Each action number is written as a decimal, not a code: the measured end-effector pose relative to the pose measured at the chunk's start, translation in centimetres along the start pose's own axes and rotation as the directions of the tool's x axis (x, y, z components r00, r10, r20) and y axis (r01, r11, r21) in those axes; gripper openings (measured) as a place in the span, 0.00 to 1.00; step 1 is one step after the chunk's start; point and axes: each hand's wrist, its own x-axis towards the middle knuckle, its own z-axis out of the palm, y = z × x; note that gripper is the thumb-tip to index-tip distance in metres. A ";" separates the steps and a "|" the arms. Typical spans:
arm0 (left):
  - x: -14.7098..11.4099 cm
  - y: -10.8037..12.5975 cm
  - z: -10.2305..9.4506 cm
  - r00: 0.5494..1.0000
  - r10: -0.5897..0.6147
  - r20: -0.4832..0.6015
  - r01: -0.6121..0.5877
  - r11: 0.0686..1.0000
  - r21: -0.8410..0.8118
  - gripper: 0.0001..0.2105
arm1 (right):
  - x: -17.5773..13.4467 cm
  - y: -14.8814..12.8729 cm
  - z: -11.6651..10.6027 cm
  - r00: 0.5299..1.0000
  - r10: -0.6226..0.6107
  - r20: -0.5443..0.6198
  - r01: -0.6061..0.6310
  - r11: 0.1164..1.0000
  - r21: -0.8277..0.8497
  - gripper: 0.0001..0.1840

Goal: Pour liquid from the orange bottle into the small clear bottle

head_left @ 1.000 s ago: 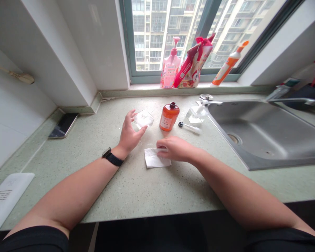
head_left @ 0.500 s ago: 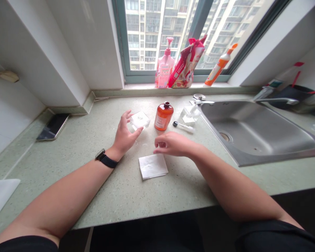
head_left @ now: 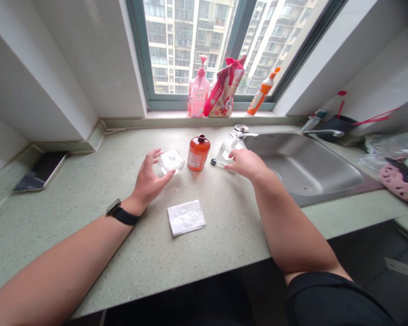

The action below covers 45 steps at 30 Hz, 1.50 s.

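My left hand (head_left: 149,179), with a dark watch on its wrist, curves around a clear square block-like bottle (head_left: 172,159); the thumb is at its near corner and the fingers at its far left side. My right hand (head_left: 246,164) is at a black-ended white tube (head_left: 217,162) lying on the counter, thumb and forefinger closing on its right part, which they hide. Just behind that hand stands a clear square pump bottle (head_left: 227,147), partly covered. An uncapped amber bottle (head_left: 198,156) with a pale label stands between my hands. Nearer me lies a folded white tissue (head_left: 187,218).
A metal sink (head_left: 313,167) with a faucet (head_left: 329,132) is on the right. A pink pump bottle (head_left: 197,97), a red bag (head_left: 224,90) and an orange-white bottle (head_left: 261,95) line the windowsill. A phone (head_left: 41,171) lies at the left.
My right hand has moved right and away from me, from above the tissue to the black-ended tube. My left hand stays around the clear block-like bottle. The view has shifted to the right.
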 end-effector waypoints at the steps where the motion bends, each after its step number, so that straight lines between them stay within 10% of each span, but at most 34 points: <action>1: 0.0 0.1 0.0 1.000 -0.007 0.004 0.007 1.000 0.002 0.35 | 0.1 0.2 0.2 1.000 -0.003 0.030 0.004 1.000 -0.021 0.20; 11: -0.1 0.6 -0.2 0.999 0.014 0.041 -0.015 1.000 0.014 0.36 | 0.6 0.2 0.6 0.991 0.006 0.135 0.004 0.998 -0.070 0.08; 16: -0.3 0.8 -0.1 0.997 0.049 0.052 -0.050 0.999 0.018 0.36 | 0.4 0.3 -0.7 0.997 -0.020 -0.070 0.032 0.986 0.161 0.10; 21: -0.5 0.2 0.1 0.996 0.065 0.065 -0.067 0.998 0.020 0.38 | -0.4 -1.4 -1.4 0.911 -0.106 -0.399 0.344 0.727 0.594 0.19; 32: -0.3 0.6 0.1 0.984 0.144 0.101 -0.143 0.990 -0.016 0.35 | -2.7 -6.1 0.9 0.838 -0.327 -0.436 0.543 0.424 0.725 0.19; 45: -0.4 1.3 -0.1 0.971 0.190 0.147 -0.183 0.981 -0.058 0.34 | -3.0 -6.3 1.0 0.848 -0.266 -0.458 0.529 0.457 0.715 0.16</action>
